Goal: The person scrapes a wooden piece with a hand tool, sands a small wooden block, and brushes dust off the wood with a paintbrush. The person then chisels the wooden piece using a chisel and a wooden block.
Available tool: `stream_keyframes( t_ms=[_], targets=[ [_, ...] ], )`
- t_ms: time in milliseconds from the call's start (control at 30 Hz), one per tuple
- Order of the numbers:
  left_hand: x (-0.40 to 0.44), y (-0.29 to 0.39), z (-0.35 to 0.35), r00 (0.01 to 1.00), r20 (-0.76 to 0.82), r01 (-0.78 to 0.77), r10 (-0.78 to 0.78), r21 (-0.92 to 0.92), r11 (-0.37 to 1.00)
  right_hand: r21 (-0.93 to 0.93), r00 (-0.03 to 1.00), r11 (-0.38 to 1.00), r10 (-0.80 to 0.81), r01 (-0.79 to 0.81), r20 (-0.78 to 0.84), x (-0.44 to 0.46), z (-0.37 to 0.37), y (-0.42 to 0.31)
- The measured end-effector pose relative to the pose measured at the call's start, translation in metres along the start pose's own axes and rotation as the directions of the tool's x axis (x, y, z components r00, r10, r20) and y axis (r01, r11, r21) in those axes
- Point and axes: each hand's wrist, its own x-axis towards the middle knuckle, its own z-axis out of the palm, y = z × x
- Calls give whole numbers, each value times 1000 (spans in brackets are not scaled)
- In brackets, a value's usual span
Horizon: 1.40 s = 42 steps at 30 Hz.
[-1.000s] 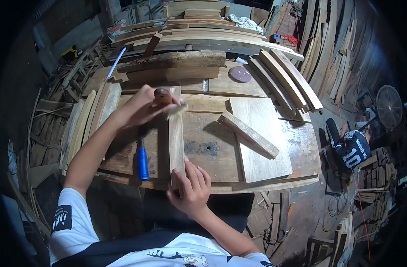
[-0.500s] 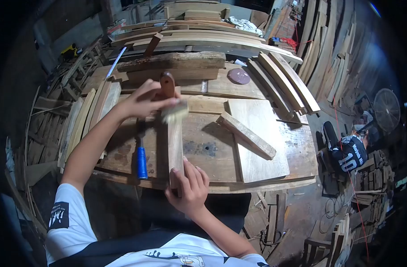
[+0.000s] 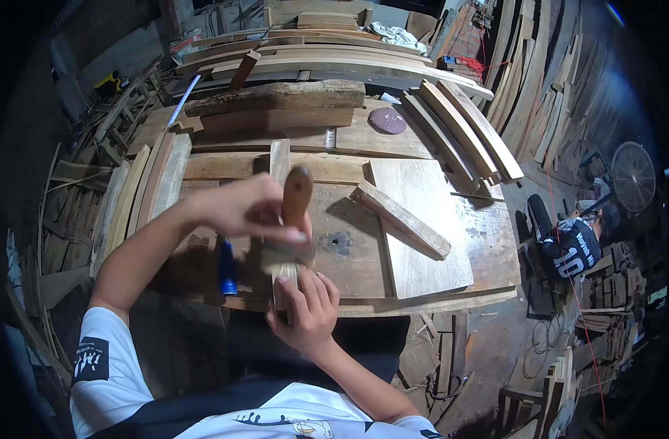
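Note:
My left hand [image 3: 241, 206] grips a wide flat paintbrush [image 3: 298, 196] by its wooden handle, fingers closed around it. The brush's pale bristles touch the near part of a long narrow wood strip [image 3: 279, 157], which lies lengthwise away from me on the bench. Closed on the strip's near end, my right hand [image 3: 309, 311] has its fingertips just below the bristles. Left of the strip lies a blue-handled tool [image 3: 228, 272], its far part hidden beneath my left hand. To the right, a short wood block [image 3: 401, 221] rests diagonally across a pale flat board [image 3: 422, 194].
The workbench [image 3: 334, 282] also bears a rough log piece [image 3: 298, 94], a purple disc [image 3: 387, 121] and several planks [image 3: 470, 132] at the right. More strips [image 3: 140, 190] lie along its left side. A person [image 3: 572, 245] sits near a fan [image 3: 634, 175] at the far right.
My left hand has drawn the brush along the strip toward me, from its far part to close by my right hand. My right hand stays on the near end.

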Motion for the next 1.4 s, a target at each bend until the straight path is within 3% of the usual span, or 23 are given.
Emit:
stream_keyframes(
  t_ms=[67, 133, 167, 200, 267, 400, 467, 500, 633, 667, 733, 800, 833, 867, 933, 967, 1067, 1133, 1167, 1200, 1267, 1333, 1400],
  targets=[
    [-1, 8, -2, 999, 42, -20, 21, -24, 1000, -1, 1000, 1000, -2, 2, -3, 0, 1, 1],
    [1, -16, -11, 988, -152, -3, -41, -278, 961, 12, 1000, 1000, 1, -1, 9, 4, -3, -1],
    [8, -36, -23, 945, -302, 72, -124, -179, 981, 9, 1000, 1000, 2, -2, 6, 4, -3, 0],
    [13, -38, -34, 900, -402, 93, -171, -206, 974, 8, 1000, 1000, 2, -2, 4, 3, -2, 0],
    [13, -58, -53, 853, -521, 78, -31, 68, 995, 10, 1000, 1000, 0, 0, 4, 3, -1, 0],
    [-3, -38, -18, 934, -322, 112, -153, -142, 983, 15, 1000, 1000, 7, -7, 5, 4, -3, -1],
    [-13, -19, -3, 984, -130, 72, -123, -341, 937, 18, 1000, 1000, 3, -3, 13, 5, -3, -1],
    [-15, -17, -1, 987, -144, 8, -67, -381, 924, 15, 1000, 1000, -2, 2, 18, 6, -3, 0],
    [-2, -48, -28, 899, -433, -26, -59, -189, 982, 17, 1000, 1000, -2, 2, 24, 3, -1, 2],
    [3, -63, -40, 856, -514, 54, -55, -17, 998, 16, 1000, 1000, -6, 5, 21, 1, 0, 3],
    [2, -54, -41, 878, -475, 40, -60, -53, 998, 18, 1000, 1000, -6, 6, 27, 3, -1, 2],
    [-5, -33, -17, 922, -363, 58, -134, -212, 976, 21, 1000, 1000, 2, -2, 24, 2, -1, 1],
    [-12, -3, -9, 939, -257, 184, -230, -191, 964, 9, 1000, 1000, 5, -5, 27, 0, -1, 0],
    [-15, -2, 1, 975, -123, 143, -183, -276, 950, -4, 1000, 1000, 6, -6, 29, -3, 1, 1],
    [-15, -5, 20, 996, -87, -26, -7, -372, 928, -13, 999, 1000, 7, -7, 32, -4, 3, 1],
    [-16, -5, 15, 996, -70, 26, -56, -369, 929, -10, 999, 1000, 6, -5, 33, -3, 2, 2],
    [-4, -29, -9, 952, -249, 102, -176, -285, 953, 13, 999, 1000, 3, -4, 39, 1, -1, 1],
    [4, -42, -34, 898, -418, 69, -140, -179, 981, 14, 999, 1000, -2, 1, 36, 2, -2, 1],
    [9, -60, -50, 877, -476, -19, 63, 98, 995, 4, 1000, 1000, -3, 2, 31, 2, -1, 1],
    [9, -57, -55, 850, -527, 55, -17, 57, 997, -5, 1000, 1000, -3, 3, 24, 2, 0, 1],
    [7, -53, -52, 893, -449, 44, -33, 12, 999, 0, 1000, 1000, 0, 0, 21, 4, -2, 0],
    [-4, -32, -25, 927, -310, 146, -209, -214, 966, 6, 1000, 1000, 6, -6, 13, 4, -1, -1],
    [-12, -17, -1, 972, -143, 150, -185, -228, 962, 9, 1000, 1000, 4, -4, 6, 2, 1, 1]
  ],
)
